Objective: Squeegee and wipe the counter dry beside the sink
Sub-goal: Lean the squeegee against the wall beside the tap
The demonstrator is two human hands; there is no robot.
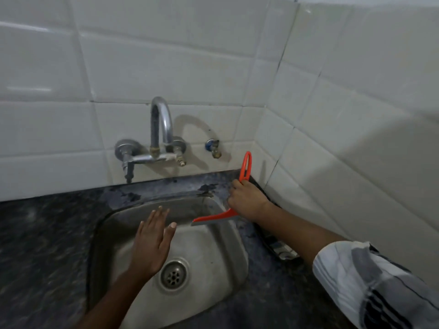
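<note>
Broadly, we are looking down at a dark speckled counter [42,236] that wraps a steel sink [213,264] set into a corner of white tiled wall [166,67], with a chrome tap [161,129] above the basin's far rim. The strip of counter to the right of the sink is narrow and runs back into the corner, and its far end near the tap looks patchy, possibly wet or worn; we cannot tell which.

Our right hand [247,200] sits over that far right corner, fingers curled tight around the handle of the orange squeegee [223,214]. The tool's handle rises past the knuckles toward the wall, its loop end up by the tiles, while the blade juts left and toward us, out over the sink's rim. So the blade's long axis lies roughly across the strip, and the basin is directly to its left.

Our left hand [152,243] hovers over the basin, palm down, fingers spread and holding nothing. It is well apart from the tool.

We judge the next stroke should pull water along the right strip into the basin, the right hand alone being placed for it.
</note>
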